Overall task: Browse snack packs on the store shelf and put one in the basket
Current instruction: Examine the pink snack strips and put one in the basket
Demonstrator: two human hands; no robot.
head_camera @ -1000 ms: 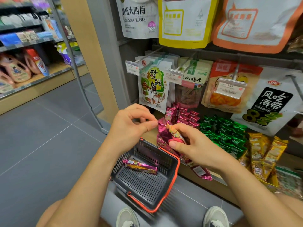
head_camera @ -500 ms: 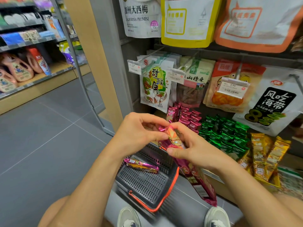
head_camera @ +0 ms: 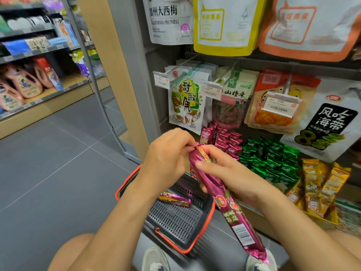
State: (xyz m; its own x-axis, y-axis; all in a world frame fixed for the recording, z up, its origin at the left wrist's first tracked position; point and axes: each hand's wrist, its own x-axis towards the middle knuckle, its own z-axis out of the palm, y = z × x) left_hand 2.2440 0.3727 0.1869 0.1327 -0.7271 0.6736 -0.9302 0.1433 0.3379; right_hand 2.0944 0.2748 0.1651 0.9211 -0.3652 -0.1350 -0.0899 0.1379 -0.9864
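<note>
Head view shows the right hand (head_camera: 230,173) wrapped round a long purple pack (head_camera: 232,210) slanting above the basket (head_camera: 195,245), the left hand (head_camera: 166,159) pinching its top seam, both grips closed on it, seemingly inspecting it before dropping it beside the second pack (head_camera: 173,198).

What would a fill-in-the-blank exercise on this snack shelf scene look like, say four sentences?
The left hand pinches the ____ end of the long magenta snack pack that the right hand grips.
A second magenta pack lies inside the grey, red-rimmed ____.
On the shelf, the small packs between the magenta stack and the gold packs are coloured ____.
The white pouch hanging top left reads California ____.
Missing words: top; basket; green; Prunes.
</note>
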